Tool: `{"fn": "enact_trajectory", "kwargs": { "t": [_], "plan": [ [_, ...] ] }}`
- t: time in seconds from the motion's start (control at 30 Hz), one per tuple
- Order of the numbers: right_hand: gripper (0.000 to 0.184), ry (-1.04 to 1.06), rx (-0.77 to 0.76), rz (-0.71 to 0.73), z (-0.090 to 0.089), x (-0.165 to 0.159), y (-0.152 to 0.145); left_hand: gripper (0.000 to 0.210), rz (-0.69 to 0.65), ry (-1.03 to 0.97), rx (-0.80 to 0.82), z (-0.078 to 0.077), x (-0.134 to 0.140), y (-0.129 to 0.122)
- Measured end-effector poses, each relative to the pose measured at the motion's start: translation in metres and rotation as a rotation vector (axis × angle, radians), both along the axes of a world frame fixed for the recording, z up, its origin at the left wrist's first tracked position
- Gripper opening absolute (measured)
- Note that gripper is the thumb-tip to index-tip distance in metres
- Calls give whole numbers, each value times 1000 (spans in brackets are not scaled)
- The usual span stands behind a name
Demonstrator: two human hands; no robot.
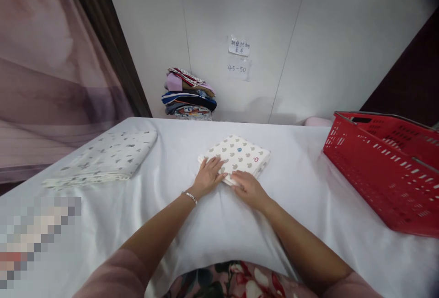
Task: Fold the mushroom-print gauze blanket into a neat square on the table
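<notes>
A folded white cloth (pixel 245 151) with grey apple-like prints and small blue and red motifs lies on the white-covered table, turned with a corner toward me. My left hand (pixel 207 175) rests flat on its near left side, fingers spread and thumb pointing to the right. At the near right edge, my right hand (pixel 249 190) has its fingers bent together over the cloth, with the thumb low beside the edge. The part of the edge under the right fingers is hidden.
Another folded white cloth (pixel 106 158) with dark prints lies at the table's left. A red plastic basket (pixel 370 174) stands on the right. Behind the far edge, a stack of folded fabrics (pixel 188 97) sits against the wall beneath paper notes (pixel 238 60). A curtain (pixel 61 60) hangs at left.
</notes>
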State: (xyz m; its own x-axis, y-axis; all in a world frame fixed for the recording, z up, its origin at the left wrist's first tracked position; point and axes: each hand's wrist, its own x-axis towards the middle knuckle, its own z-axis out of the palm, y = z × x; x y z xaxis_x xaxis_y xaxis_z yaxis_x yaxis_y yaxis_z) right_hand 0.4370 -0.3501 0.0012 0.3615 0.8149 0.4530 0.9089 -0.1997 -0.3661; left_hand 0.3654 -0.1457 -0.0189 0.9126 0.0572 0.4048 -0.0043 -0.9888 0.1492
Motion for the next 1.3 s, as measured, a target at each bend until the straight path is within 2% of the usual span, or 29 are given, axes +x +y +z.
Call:
{"fn": "enact_trajectory", "kwargs": {
  "t": [0.1,0.17,0.27,0.37,0.5,0.63,0.8,0.9,0.97,1.07,1.2,1.3],
  "plan": [
    [31,113,187,-135,-4,25,-6,60,-38,8,25,-2,-11,-10],
    [33,123,240,-262,-9,44,-13,68,-76,9,56,-2,-17,-19],
    [38,117,208,-413,-18,68,-24,69,-140,4,91,-2,-20,-30],
    [43,193,129,-502,-28,81,-34,54,-174,-16,101,-2,-14,-38],
    [43,339,86,-460,-35,86,-41,40,-174,-49,98,-3,-5,-42],
    [36,273,104,-451,-29,83,-42,37,-196,-55,120,1,-3,-35],
    [29,65,138,-380,-13,62,-34,31,-113,-45,78,9,-22,10],
    [27,35,213,-390,-6,52,-28,35,-27,1,15,12,-36,40],
    [26,34,264,-406,-5,50,-26,40,19,42,-30,12,-42,49],
    [32,82,272,-390,-12,54,-27,46,53,69,-108,11,-47,46],
    [47,228,124,-353,-27,63,-32,55,81,54,-182,6,-51,31],
    [51,263,74,-314,-34,69,-35,65,94,43,-197,2,-57,22]
  ]
}}
